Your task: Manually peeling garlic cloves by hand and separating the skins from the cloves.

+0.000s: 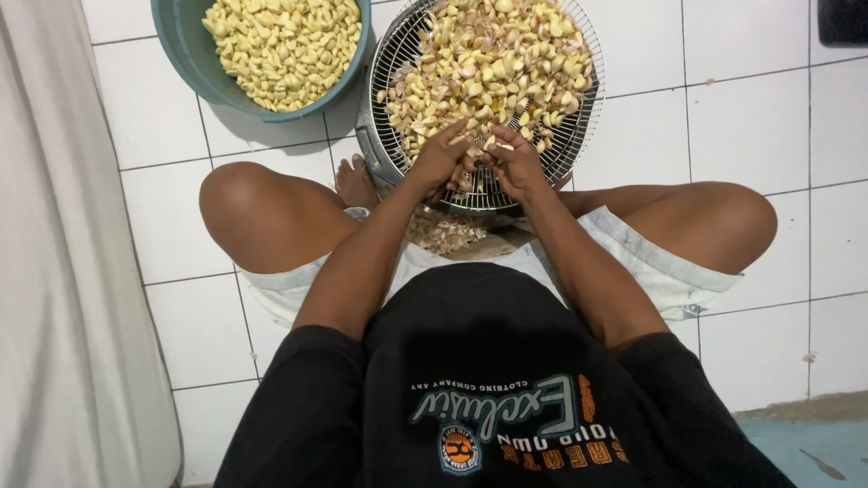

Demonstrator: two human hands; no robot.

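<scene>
I sit cross-legged on a white tiled floor. My left hand (440,155) and my right hand (515,161) meet at the near rim of a round wire basket (579,136) heaped with unpeeled garlic cloves (493,63). Both hands pinch a garlic clove between the fingertips; the clove itself is mostly hidden by the fingers. A teal plastic basin (185,54) at the upper left holds peeled yellow garlic cloves (285,45). A pile of papery garlic skins (443,233) lies between my legs under the hands.
A white cloth or curtain (63,271) runs down the left side. My knees (240,203) spread wide to both sides. A bluish patch of floor (805,443) shows at the bottom right, and a dark object (843,20) sits at the top right corner.
</scene>
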